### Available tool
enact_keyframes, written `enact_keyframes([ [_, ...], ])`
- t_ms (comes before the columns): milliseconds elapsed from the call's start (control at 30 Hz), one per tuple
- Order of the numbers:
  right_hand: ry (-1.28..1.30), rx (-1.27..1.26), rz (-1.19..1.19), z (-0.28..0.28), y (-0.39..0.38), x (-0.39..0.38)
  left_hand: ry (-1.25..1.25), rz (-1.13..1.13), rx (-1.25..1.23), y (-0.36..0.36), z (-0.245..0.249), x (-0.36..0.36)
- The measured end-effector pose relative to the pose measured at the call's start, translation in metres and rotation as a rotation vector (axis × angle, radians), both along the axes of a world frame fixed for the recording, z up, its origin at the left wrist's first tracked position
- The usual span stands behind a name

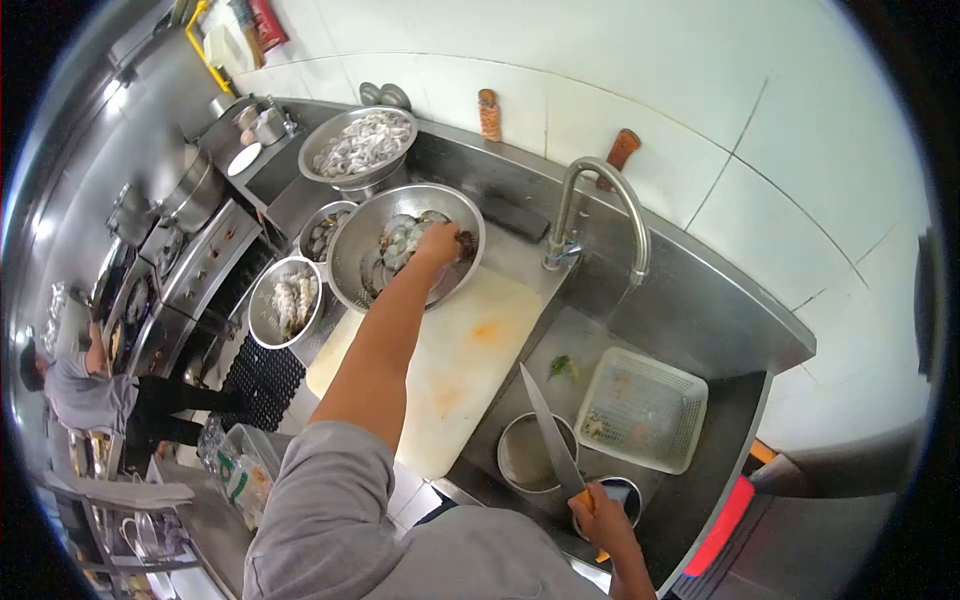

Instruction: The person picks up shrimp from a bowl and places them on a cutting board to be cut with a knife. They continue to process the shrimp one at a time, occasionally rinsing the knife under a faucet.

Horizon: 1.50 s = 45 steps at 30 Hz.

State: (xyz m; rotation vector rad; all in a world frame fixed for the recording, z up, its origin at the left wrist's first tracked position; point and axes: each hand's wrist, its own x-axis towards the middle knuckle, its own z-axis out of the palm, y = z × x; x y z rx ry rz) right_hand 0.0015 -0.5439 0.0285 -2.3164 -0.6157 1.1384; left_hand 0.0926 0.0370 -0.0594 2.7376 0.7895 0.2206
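My left hand [440, 246] reaches into a large metal bowl [345, 262] that holds grey shrimp [403, 232]. Its fingers are bent down among the shrimp, and what they touch is partly hidden. My right hand [607, 520] is closed round the yellow handle of a large knife [553, 437]. The blade points up and away from me, above a round container [512, 455] in the sink. A white cutting board [455, 375], stained orange in places, lies between the bowl and the sink, under my left forearm.
A colander of pale seafood [365, 143] stands behind the bowl. Left of it are a smaller bowl [262, 305] and a pot of shrimp [325, 232]. The sink holds a white basket [650, 445] below a curved faucet [625, 195]. Another person [95, 390] stands at the stove, far left.
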Motion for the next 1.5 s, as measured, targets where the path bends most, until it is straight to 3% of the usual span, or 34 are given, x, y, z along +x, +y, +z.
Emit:
enact_keyframes([
  [67,-0.005,0.018,0.008,0.002,0.003,0.001,0.074,0.008,0.018,-0.006,0.007,-0.006],
  [167,-0.01,0.058,0.042,0.001,0.007,0.006,0.03,0.008,-0.229,-0.011,0.02,-0.009],
  [267,-0.024,0.086,0.052,-0.001,0.011,0.011,0.058,-0.102,-0.1,-0.014,0.018,-0.017],
  [400,0.113,0.147,-0.133,-0.013,0.012,0.025,0.237,0.083,-0.029,-0.034,0.025,-0.029],
  [467,0.145,0.213,-0.355,-0.009,0.011,0.035,0.324,0.021,-0.089,-0.029,0.016,-0.032],
  [500,0.168,0.243,-0.44,-0.005,0.014,0.041,0.431,0.023,0.05,0.028,-0.061,-0.025],
  [533,0.163,0.298,-0.43,-0.004,0.013,0.049,0.355,-0.007,0.006,-0.026,0.005,-0.04],
  [600,0.15,0.417,-0.443,-0.001,0.009,0.064,0.45,0.141,0.015,-0.019,-0.015,-0.037],
  [700,0.136,0.535,-0.48,0.014,0.011,0.067,0.615,0.302,-0.242,-0.072,0.072,-0.07],
  [800,0.009,0.449,-0.423,-0.001,0.006,0.061,0.685,0.441,-0.167,-0.078,0.074,-0.078],
  [1000,0.234,0.357,-0.362,-0.021,0.004,0.026,0.499,0.377,-0.127,-0.069,0.034,-0.093],
  [1100,0.148,0.273,-0.24,-0.04,-0.003,0.02,0.252,0.348,-0.16,-0.054,0.019,-0.091],
  [1200,0.184,0.287,-0.227,-0.015,0.001,0.006,0.037,0.209,-0.091,-0.049,0.041,-0.094],
  [1300,0.194,0.296,-0.212,-0.012,0.002,0.0,-0.404,0.186,-0.411,-0.092,0.104,-0.125],
  [1400,0.227,0.323,-0.196,-0.006,0.008,-0.005,-0.567,0.023,-0.448,-0.133,0.128,-0.147],
  [1500,0.243,0.303,-0.183,-0.01,0.013,-0.006,-0.263,0.023,-0.229,-0.181,0.149,-0.171],
])
